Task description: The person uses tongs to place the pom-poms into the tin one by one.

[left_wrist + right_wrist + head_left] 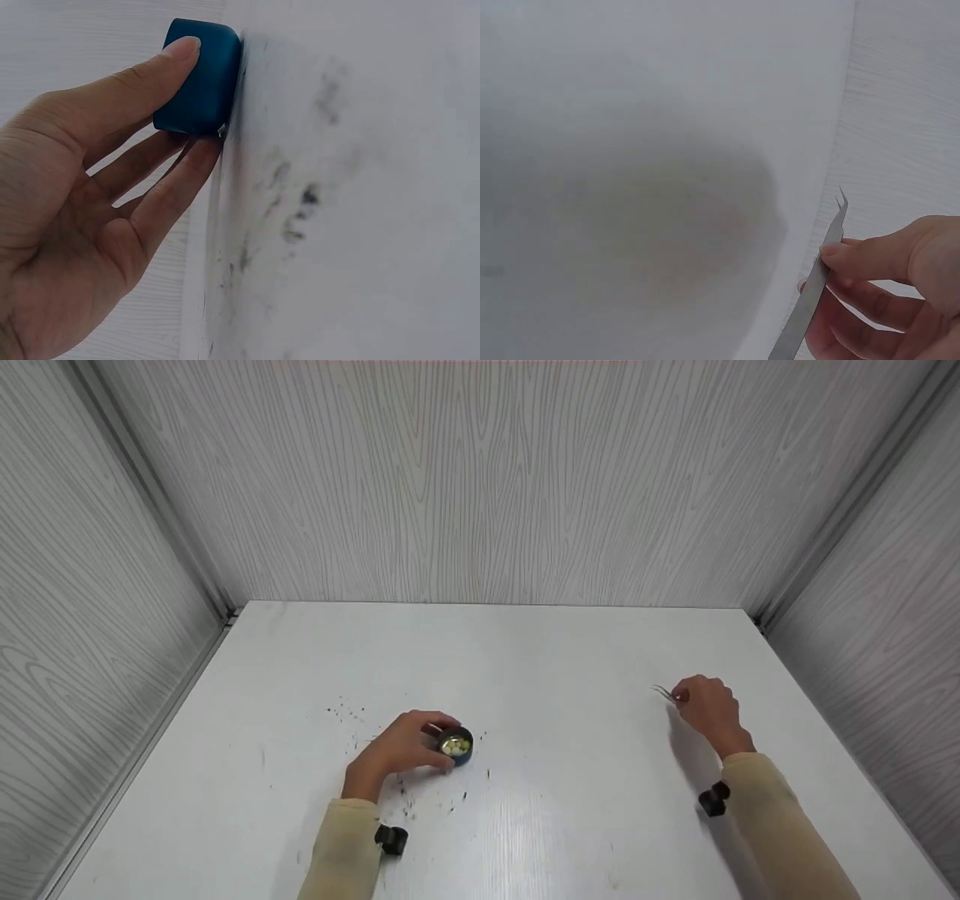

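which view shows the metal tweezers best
The right wrist view: the thin silver metal tweezers fill the frame, forked tips visible, pinched by the right hand. The head view shows only a tiny glint. The left wrist view shows none of them.

White table, grey walls

Dark specks [409, 802] dot the table [525, 675] near its front-left; wood-grain walls [480, 480] rise behind and beside the table.

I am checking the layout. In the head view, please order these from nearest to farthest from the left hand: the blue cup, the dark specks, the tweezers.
1. Blue cup: held by the left hand, at its fingertips.
2. Dark specks: scattered on the table around that hand.
3. Tweezers: far to the right, pinched in the right hand.
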{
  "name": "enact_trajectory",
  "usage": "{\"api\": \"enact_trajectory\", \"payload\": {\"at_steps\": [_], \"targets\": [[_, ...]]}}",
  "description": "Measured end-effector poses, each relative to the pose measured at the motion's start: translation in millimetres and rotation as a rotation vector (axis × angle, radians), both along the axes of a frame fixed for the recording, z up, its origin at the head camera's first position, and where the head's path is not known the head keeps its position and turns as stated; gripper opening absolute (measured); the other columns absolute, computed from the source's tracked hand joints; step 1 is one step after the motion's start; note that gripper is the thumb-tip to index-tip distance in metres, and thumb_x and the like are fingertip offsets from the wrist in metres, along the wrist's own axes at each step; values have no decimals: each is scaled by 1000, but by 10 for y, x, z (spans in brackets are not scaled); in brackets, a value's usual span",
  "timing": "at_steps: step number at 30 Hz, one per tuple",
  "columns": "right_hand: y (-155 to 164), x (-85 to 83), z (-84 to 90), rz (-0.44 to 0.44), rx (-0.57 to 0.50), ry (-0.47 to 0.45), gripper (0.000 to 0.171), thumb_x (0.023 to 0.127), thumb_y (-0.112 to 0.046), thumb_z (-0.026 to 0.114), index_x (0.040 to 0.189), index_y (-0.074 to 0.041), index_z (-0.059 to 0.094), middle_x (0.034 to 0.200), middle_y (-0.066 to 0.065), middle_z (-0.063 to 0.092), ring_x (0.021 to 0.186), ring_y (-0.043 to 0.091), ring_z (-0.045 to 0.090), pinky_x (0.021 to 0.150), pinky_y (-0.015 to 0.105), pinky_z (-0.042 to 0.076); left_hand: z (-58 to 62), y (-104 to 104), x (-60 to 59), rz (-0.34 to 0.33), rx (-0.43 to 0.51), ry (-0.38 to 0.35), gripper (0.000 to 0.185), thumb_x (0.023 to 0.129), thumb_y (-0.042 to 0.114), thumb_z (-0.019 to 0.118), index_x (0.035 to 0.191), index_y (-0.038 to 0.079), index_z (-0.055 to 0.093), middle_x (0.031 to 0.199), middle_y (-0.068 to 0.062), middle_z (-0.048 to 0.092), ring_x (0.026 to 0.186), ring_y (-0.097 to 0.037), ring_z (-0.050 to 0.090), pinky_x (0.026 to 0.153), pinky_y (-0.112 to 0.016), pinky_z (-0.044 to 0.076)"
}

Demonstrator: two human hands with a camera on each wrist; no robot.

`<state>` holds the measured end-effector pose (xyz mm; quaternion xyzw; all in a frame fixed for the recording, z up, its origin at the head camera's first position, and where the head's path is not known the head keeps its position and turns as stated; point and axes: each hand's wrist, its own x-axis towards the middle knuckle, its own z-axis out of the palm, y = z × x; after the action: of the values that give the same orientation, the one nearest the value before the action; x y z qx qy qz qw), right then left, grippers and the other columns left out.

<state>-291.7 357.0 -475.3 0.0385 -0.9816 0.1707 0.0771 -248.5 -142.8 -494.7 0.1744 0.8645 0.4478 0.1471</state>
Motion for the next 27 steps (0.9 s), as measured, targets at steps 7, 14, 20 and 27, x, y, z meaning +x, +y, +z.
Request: {"api": "enact_trajectory", "payload": {"at_steps": [7, 14, 20, 27], "targets": [[65, 24, -8, -57, 19, -30, 19, 91, 1, 66, 105, 9, 75, 101, 30, 74, 86, 46, 71, 66, 55, 58, 4, -2, 23, -9, 4, 8, 60, 78, 13, 90, 134, 14, 67, 134, -8, 69, 125, -34, 65, 108, -53, 51], [99, 54, -21, -69, 20, -43, 20, 92, -1, 61, 103, 8, 76, 104, 31, 73, 84, 48, 71, 63, 55, 58, 7, -6, 28, -17, 4, 15, 60, 79, 12, 90, 134, 14, 67, 134, -8, 68, 125, -34, 65, 107, -53, 52], [152, 113, -64, -62, -1, -56, 20, 96, 0, 59, 105, 8, 75, 102, 30, 73, 87, 48, 70, 66, 57, 58, 8, 28, 12, -23, 1, 17, 59, 79, 10, 89, 134, 14, 67, 133, -9, 69, 124, -34, 65, 107, -52, 53], [139, 130, -114, -67, -6, -68, 18, 97, 2, 59, 105, 6, 75, 103, 29, 74, 88, 48, 70, 66, 57, 58, 26, 37, 18, -8, -14, 17, 62, 78, 6, 89, 135, 14, 66, 133, -9, 68, 127, -34, 63, 109, -54, 50]]}}
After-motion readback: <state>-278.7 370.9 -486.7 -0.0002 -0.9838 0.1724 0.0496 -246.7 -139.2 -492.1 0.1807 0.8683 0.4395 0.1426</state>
